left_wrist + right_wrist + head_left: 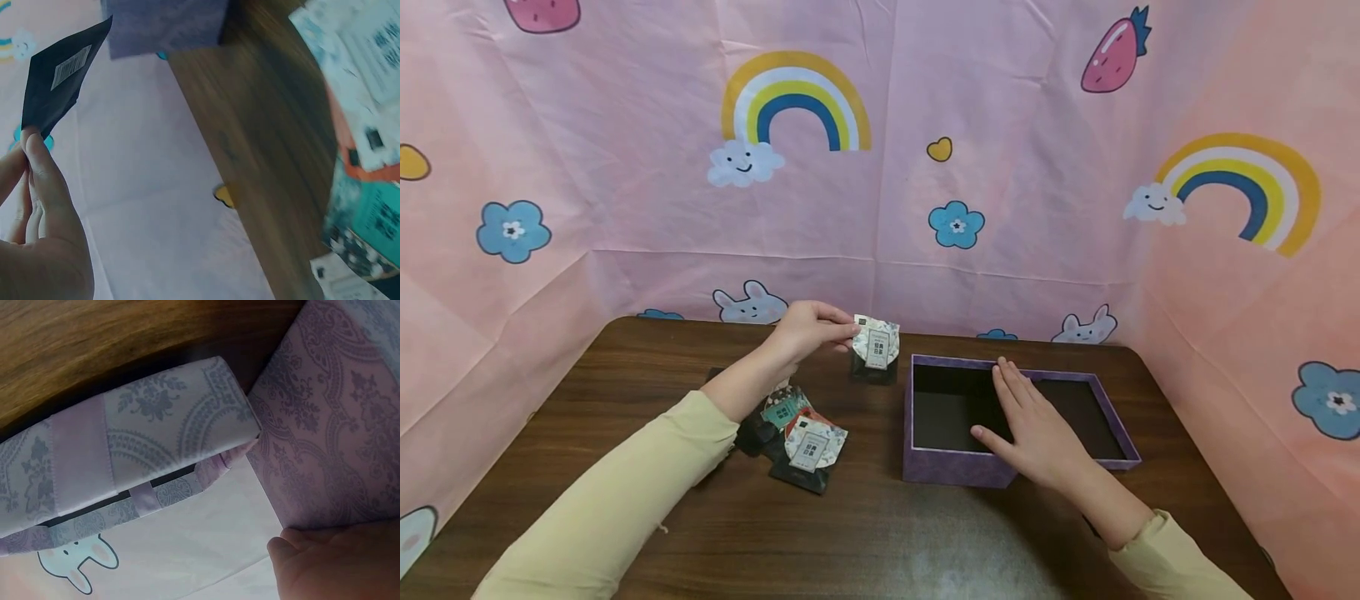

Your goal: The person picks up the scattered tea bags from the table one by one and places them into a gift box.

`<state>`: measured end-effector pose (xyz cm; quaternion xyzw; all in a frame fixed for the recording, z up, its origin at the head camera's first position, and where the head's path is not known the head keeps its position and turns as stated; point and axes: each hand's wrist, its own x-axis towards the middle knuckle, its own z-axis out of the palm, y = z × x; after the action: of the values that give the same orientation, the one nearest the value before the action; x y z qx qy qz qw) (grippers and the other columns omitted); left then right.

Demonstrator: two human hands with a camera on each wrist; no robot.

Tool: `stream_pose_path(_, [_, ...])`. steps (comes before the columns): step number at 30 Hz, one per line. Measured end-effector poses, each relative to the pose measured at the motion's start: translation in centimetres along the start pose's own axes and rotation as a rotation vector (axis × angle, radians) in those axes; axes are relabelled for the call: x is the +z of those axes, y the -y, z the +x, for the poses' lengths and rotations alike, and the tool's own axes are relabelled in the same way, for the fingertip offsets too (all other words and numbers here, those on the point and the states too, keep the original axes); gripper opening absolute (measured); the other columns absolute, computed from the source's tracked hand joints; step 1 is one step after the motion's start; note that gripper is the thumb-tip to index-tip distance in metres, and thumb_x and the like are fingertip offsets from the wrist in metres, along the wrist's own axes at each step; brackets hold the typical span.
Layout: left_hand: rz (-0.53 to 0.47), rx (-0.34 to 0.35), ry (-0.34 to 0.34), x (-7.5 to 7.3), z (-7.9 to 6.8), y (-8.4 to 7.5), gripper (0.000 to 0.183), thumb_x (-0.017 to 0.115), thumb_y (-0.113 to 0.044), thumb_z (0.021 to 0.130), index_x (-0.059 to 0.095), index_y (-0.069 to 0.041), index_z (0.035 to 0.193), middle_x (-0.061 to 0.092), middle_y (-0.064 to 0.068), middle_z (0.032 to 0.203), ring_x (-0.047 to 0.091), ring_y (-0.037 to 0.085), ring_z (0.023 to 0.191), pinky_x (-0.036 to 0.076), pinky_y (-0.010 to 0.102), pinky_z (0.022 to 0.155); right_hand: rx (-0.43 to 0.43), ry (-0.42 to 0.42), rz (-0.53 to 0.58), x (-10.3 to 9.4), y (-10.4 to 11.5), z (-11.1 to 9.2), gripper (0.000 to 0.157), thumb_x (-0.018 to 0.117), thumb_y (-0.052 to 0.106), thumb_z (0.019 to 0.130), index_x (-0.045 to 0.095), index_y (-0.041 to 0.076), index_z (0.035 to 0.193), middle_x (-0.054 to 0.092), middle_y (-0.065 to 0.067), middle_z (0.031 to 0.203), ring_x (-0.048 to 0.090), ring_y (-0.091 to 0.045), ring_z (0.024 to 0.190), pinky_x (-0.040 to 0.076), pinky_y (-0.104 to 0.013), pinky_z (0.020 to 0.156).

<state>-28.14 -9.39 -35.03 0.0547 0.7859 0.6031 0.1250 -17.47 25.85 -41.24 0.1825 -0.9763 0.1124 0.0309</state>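
Observation:
My left hand (811,332) pinches a tea sachet (877,346) by its edge, held up left of the purple box (958,468). The sachet has a white floral front and a black lower part. In the left wrist view, the sachet's dark back (61,81) bears a barcode, and my fingertips grip one corner. My right hand (1047,433) lies with straight fingers along the box's right side, thumb over the opening. In the right wrist view, that hand (344,559) touches the patterned box wall (325,431). The box's visible interior is black.
Several sachets lie in a loose pile below my left forearm, among them a white one (815,446) and a teal one (784,410). A shallower purple tray or lid (1127,433) stands right of the box. Behind the wooden table (880,533) hangs a pink printed cloth (1037,275).

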Motion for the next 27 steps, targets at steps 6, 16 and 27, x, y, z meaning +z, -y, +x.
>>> stream_pose_path(6, [-0.05, 0.024, 0.043, 2.0, -0.2, -1.4, 0.028, 0.073, -0.006, 0.1, 0.072, 0.013, 0.12, 0.076, 0.001, 0.087, 0.072, 0.003, 0.069, 0.065, 0.025, 0.077, -0.017, -0.027, -0.003, 0.0, -0.1, 0.0, 0.098, 0.06, 0.058, 0.102, 0.022, -0.005, 0.166, 0.015, -0.022, 0.177, 0.02, -0.042, 0.164, 0.026, -0.063, 0.129])
stream_pose_path(16, [-0.097, 0.041, 0.126, 5.9, 0.2, -1.6, 0.023, 0.072, 0.001, 0.099, 0.073, 0.015, 0.117, 0.08, 0.016, 0.099, 0.073, 0.006, 0.066, 0.067, 0.038, 0.086, 0.002, -0.013, -0.002, -0.1, 0.3, -0.1, 0.096, 0.059, 0.057, 0.104, 0.021, -0.004, 0.167, 0.013, -0.021, 0.178, 0.019, -0.042, 0.164, 0.024, -0.06, 0.131])
stream_pose_path(27, [-0.015, 0.038, 0.233, 9.3, 0.4, -1.4, 0.016, 0.076, 0.002, 0.096, 0.077, 0.012, 0.108, 0.081, 0.025, 0.099, 0.074, 0.008, 0.063, 0.067, 0.034, 0.075, 0.017, 0.0, -0.004, 0.2, 0.1, 0.2, 0.098, 0.06, 0.059, 0.102, 0.022, -0.005, 0.166, 0.012, -0.02, 0.178, 0.019, -0.042, 0.164, 0.025, -0.061, 0.131])
